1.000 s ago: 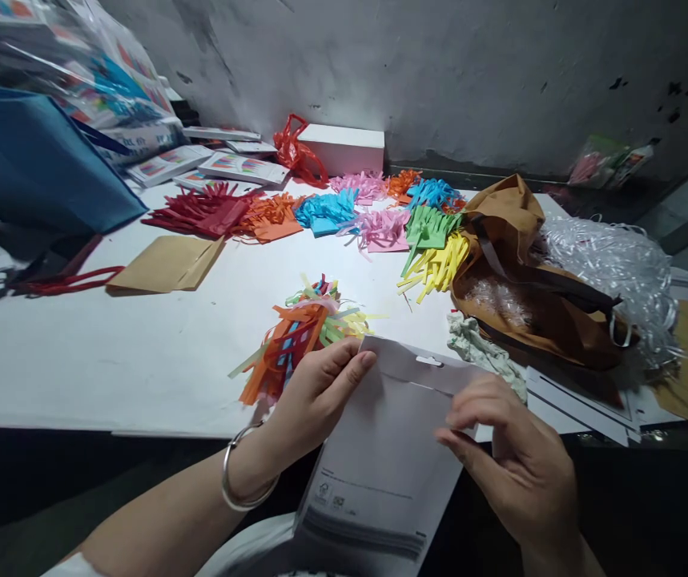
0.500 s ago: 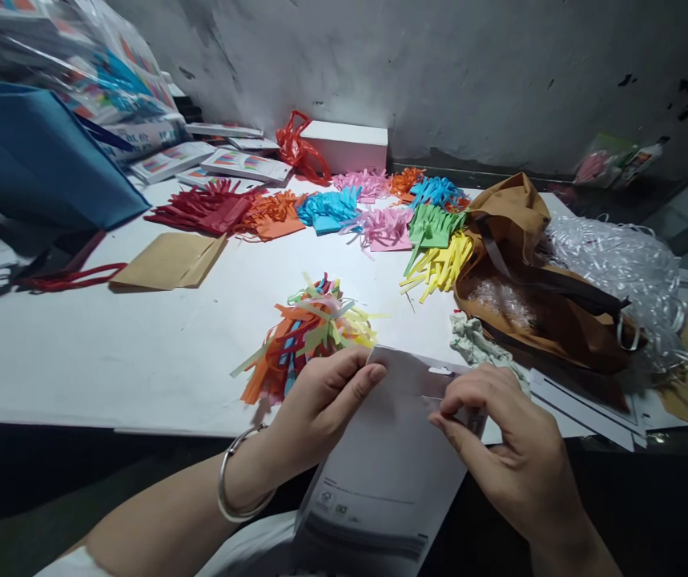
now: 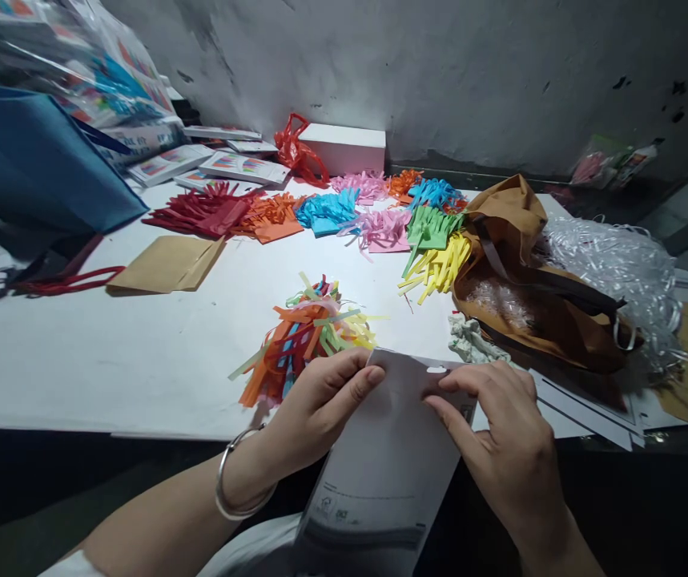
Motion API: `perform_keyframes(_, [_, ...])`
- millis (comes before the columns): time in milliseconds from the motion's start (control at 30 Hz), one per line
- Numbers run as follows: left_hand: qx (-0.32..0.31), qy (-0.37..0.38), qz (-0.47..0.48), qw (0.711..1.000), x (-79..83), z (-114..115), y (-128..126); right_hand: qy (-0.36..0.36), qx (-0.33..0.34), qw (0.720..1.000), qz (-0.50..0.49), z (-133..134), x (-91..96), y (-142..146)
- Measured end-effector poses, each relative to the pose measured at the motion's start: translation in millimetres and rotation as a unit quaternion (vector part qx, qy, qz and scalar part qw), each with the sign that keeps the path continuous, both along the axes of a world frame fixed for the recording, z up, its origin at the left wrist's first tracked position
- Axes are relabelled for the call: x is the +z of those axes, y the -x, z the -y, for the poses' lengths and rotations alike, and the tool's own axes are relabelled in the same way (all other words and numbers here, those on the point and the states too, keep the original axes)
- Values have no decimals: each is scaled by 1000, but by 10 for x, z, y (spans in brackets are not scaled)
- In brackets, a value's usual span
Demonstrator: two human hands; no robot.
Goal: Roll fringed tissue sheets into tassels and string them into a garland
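My left hand (image 3: 331,397), with a silver bangle at its wrist, pinches the upper left corner of a flat white packet (image 3: 385,457). The packet has a hang hole near its top edge, small print and a glossy, clear-looking cover; it tilts down towards my lap. My right hand (image 3: 500,433) is at the packet's upper right, thumb and forefinger apart on or just over its surface below the hole. Its other fingers are partly hidden. Just beyond my left hand lies a multicoloured bunch of paper strips (image 3: 307,336).
Fringed paper bundles (image 3: 325,210) in several colours line the back of the white table (image 3: 157,353). Brown envelopes (image 3: 166,263) and a blue bag (image 3: 49,160) are left. On the right sit a brown bag (image 3: 551,312) and clear shredded filler (image 3: 620,280). A white box (image 3: 344,147) stands behind.
My right thumb and forefinger have parted from a pinch near the packet's top right. My left hand keeps its hold on the corner. The view has shifted slightly.
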State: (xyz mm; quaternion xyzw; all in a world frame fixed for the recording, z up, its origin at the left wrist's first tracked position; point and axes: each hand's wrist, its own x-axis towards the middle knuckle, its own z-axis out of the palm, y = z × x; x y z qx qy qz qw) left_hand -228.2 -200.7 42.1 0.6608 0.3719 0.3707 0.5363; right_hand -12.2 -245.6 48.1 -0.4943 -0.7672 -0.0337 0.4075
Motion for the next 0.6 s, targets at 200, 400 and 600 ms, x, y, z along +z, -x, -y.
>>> perform_keyframes(200, [-9,25,40,999,-38,-16,20,48,-74,993,-78,-76,-96,-81])
perform_keyframes(400, [19,101,104,989,-142,-95,45,174,-61,956,-230,-127,-234,-212])
perform_keyframes(600, [48,85,90,991,-124,-68,-8,132,-99,959,-231,-106,-211,-58])
